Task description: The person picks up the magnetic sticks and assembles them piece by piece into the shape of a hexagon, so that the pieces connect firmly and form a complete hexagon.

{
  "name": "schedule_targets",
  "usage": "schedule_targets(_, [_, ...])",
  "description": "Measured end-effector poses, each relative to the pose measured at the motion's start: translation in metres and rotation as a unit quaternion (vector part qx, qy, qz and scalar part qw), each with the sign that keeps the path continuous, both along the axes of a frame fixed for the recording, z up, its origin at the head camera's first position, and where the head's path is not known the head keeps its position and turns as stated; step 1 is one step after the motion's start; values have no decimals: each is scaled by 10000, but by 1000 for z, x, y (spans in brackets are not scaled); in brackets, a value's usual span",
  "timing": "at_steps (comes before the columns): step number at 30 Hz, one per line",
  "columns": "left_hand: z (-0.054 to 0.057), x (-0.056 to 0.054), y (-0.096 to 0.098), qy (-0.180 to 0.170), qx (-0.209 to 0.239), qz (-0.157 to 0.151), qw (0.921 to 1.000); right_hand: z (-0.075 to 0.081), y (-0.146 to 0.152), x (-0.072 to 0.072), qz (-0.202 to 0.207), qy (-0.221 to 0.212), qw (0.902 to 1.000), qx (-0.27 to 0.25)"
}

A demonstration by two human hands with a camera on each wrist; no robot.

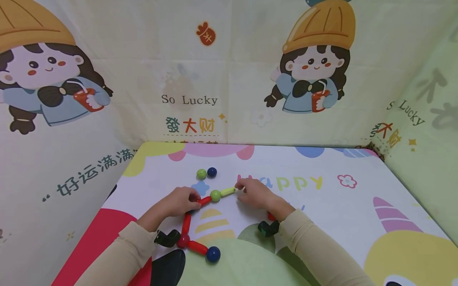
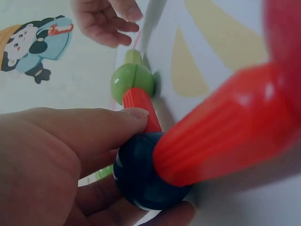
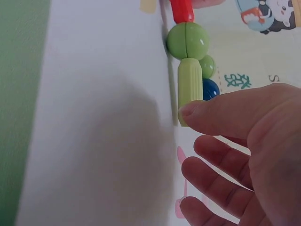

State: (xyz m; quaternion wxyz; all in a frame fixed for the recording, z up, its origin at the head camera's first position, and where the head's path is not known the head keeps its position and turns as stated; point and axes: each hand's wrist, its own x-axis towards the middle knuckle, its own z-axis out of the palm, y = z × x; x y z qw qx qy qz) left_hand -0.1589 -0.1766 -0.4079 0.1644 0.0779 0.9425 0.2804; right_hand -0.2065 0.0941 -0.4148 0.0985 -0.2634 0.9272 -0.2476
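Note:
My left hand (image 1: 180, 200) grips the joined toy at a dark blue ball (image 2: 141, 172), thumb along a red rod (image 2: 143, 108) and fingers curled behind the ball. That rod leads to a green ball (image 1: 216, 195), from which a light green rod (image 1: 228, 192) sticks out. On the ball's other side, a second red rod (image 1: 186, 223) runs to a red ball (image 1: 183, 240); a third red rod (image 1: 197, 248) ends in another blue ball (image 1: 213, 254). Beside the light green rod's free end is my right hand (image 1: 257, 194), fingers loosely bent and apart, thumb tip overlapping that end in the right wrist view.
A loose green ball (image 1: 201, 174) and a loose blue ball (image 1: 212, 172) sit side by side beyond the toy. A red piece (image 1: 271, 216) is partly hidden by my right wrist. The printed tabletop (image 1: 322, 206) meets a cloth backdrop (image 1: 247, 79) at its far edge.

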Motion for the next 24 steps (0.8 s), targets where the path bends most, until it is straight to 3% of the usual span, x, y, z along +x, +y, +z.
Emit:
schedule_targets(5, [3, 7, 3, -48, -83, 8, 10000, 0, 0, 0, 21, 18, 10000, -4])
schedule_targets(8, [4, 5, 7, 41, -184, -40, 9998, 1, 0, 0, -2, -21, 10000, -27])
schedule_targets(17, [1, -18, 26, 312, 123, -432, 9985, 4, 1, 0, -44, 8, 10000, -40])
schedule_targets(24, [-6, -29, 37, 137, 304, -467, 9984, 4, 0, 0, -87, 30, 9999, -46])
